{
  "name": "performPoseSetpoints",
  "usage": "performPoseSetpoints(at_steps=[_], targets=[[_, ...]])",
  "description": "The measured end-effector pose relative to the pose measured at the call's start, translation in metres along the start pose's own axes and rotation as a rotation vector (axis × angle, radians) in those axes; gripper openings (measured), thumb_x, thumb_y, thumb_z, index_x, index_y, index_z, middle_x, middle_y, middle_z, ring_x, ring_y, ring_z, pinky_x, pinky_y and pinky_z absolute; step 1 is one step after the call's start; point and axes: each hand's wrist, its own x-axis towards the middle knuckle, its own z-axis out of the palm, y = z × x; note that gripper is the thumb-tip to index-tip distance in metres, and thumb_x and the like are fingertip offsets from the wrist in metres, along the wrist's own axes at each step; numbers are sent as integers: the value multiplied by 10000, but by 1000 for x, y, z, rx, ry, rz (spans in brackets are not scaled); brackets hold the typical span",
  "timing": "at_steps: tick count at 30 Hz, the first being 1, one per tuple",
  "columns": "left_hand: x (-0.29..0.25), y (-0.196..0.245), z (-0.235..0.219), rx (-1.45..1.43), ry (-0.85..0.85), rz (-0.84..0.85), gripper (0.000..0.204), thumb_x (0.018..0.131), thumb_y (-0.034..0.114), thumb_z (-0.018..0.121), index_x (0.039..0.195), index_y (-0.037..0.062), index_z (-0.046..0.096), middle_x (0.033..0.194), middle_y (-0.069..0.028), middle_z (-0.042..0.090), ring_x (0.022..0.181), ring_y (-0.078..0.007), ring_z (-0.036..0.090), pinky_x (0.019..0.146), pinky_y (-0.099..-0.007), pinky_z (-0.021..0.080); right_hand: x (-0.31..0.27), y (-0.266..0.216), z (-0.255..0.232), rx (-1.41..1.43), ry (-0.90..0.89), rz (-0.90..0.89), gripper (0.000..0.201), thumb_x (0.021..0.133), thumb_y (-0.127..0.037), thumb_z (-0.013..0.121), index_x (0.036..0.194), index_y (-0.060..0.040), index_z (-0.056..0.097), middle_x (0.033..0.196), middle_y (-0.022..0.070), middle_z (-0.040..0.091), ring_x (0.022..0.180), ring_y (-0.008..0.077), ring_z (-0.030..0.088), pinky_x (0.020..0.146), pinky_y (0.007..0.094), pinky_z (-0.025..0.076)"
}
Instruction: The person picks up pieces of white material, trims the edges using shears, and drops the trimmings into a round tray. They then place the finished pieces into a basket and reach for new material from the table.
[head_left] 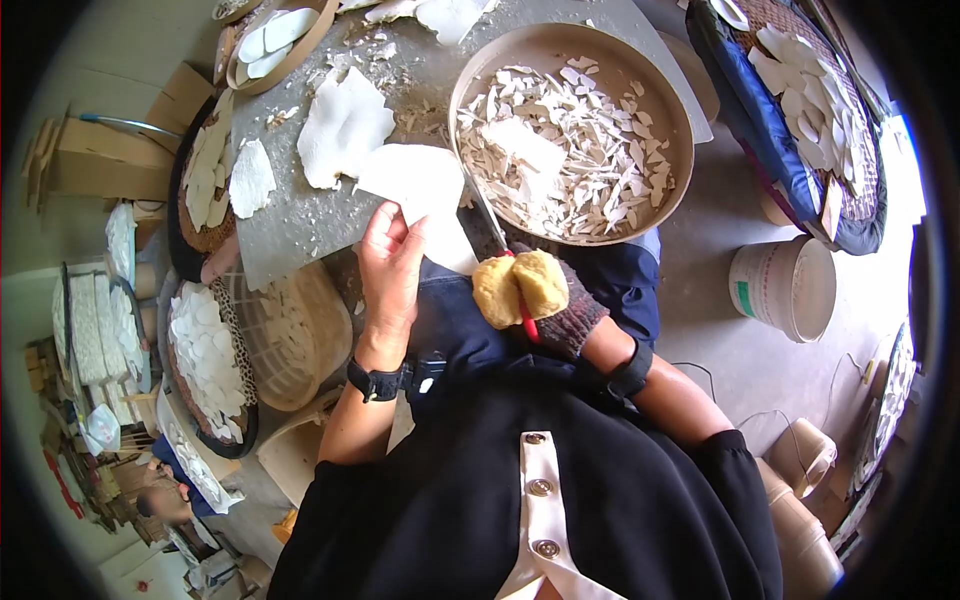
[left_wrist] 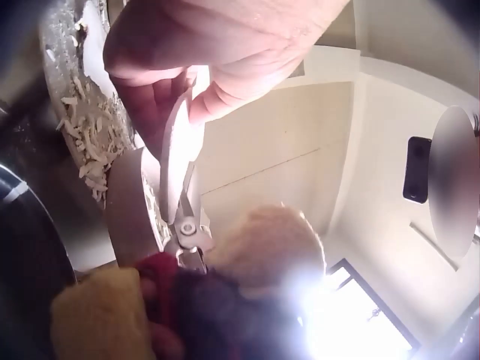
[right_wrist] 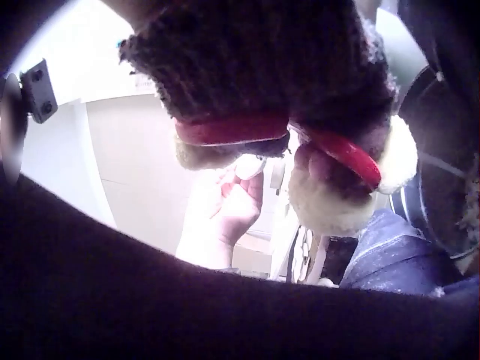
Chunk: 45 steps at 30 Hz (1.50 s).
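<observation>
My bare left hand (head_left: 392, 270) pinches a thin white sheet (head_left: 415, 178) between thumb and fingers, close to the near rim of a round basin (head_left: 640, 75). In my right hand (head_left: 580, 305), which wears a dark knitted glove, I grip a pair of shears (left_wrist: 187, 229) with red handles (right_wrist: 232, 130). Yellow foam pads (head_left: 540, 283) sit about the gloved fingers at the handles. The blades point away from me, along the sheet's right edge in the head view. In the left wrist view the sheet stands edge-on, right above the shears' pivot.
Many white offcuts (head_left: 600, 170) lie in the basin. A grey worktop (head_left: 285, 225) bears larger white sheets (head_left: 345, 125) and crumbs. Baskets of white pieces (head_left: 205, 350) stand at the left, another basket (head_left: 815, 110) at the right. A white bucket (head_left: 785, 290) is on the floor.
</observation>
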Motion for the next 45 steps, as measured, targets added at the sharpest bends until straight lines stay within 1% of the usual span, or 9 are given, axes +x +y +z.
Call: performPoseSetpoints(at_steps=[2, 3, 9, 20, 26, 27, 34, 37, 45], targets=[[-8, 1, 9, 11, 19, -18, 411, 858, 35, 592, 1227, -33, 426, 1027, -107, 623, 900, -92, 575, 787, -216, 454, 2, 0, 1, -354, -29, -82, 198, 924, -136, 504, 1044, 15, 551, 977, 92, 628, 933, 158, 610, 816, 293, 500], [-8, -2, 8, -14, -7, -29, 564, 845, 9, 591, 1323, -17, 292, 1037, -151, 617, 930, -116, 580, 792, -225, 462, 4, 3, 3, -380, -8, -85, 196, 923, -137, 507, 1045, 11, 549, 975, 88, 627, 932, 155, 609, 816, 292, 500], [-13, -7, 13, 40, 9, 40, 742, 845, -6, 574, 1408, 50, 94, 1070, -192, 597, 966, -182, 594, 832, -301, 487, 1, -15, -1, -583, -12, -79, 183, 898, -108, 538, 1051, -8, 541, 982, 86, 623, 901, 172, 615, 806, 295, 503], [3, 2, -1, 50, -138, -98, 717, 818, -33, 573, 1400, 36, 161, 1105, -194, 579, 957, -186, 607, 822, -289, 496, -5, -25, -8, -607, -21, -147, 162, 862, -89, 563, 1010, -27, 588, 927, 89, 648, 843, 199, 633, 781, 304, 506], [6, 9, -4, 108, -225, -103, 694, 836, -19, 557, 1405, 33, 164, 1068, -183, 603, 945, -160, 605, 836, -265, 471, 0, -4, -2, 101, 105, 29, 233, 801, -231, 602, 965, -65, 608, 892, 109, 639, 841, 283, 615, 746, 359, 501], [6, 10, -6, 132, -262, -134, 687, 839, -19, 553, 1406, 33, 169, 1057, -178, 609, 942, -154, 604, 837, -259, 467, 6, -2, -2, -222, 79, -153, 177, 855, -168, 521, 957, -49, 605, 908, 130, 642, 849, 297, 613, 745, 375, 495], [-6, 8, 6, 42, -116, -140, 631, 849, 51, 554, 1389, 5, 231, 1002, -157, 629, 731, -157, 640, 618, -249, 510, 8, -8, -8, -702, 29, -276, 198, 801, -202, 576, 940, -63, 598, 886, 127, 641, 818, 327, 608, 704, 395, 498], [-6, 3, 6, 103, -87, -104, 587, 851, 84, 553, 1368, 0, 289, 982, -146, 632, 588, -148, 619, 493, -233, 483, 4, -32, -9, -469, -32, -147, 189, 884, -181, 549, 971, -26, 615, 923, 109, 650, 860, 209, 632, 756, 311, 495], [4, 7, -5, 154, -150, -188, 529, 847, 81, 558, 1337, 5, 376, 920, -112, 640, 477, -78, 531, 386, -191, 414, 5, -10, -9, -709, 16, -274, 291, 730, -283, 644, 939, -85, 604, 854, 117, 630, 800, 325, 605, 694, 392, 499]])
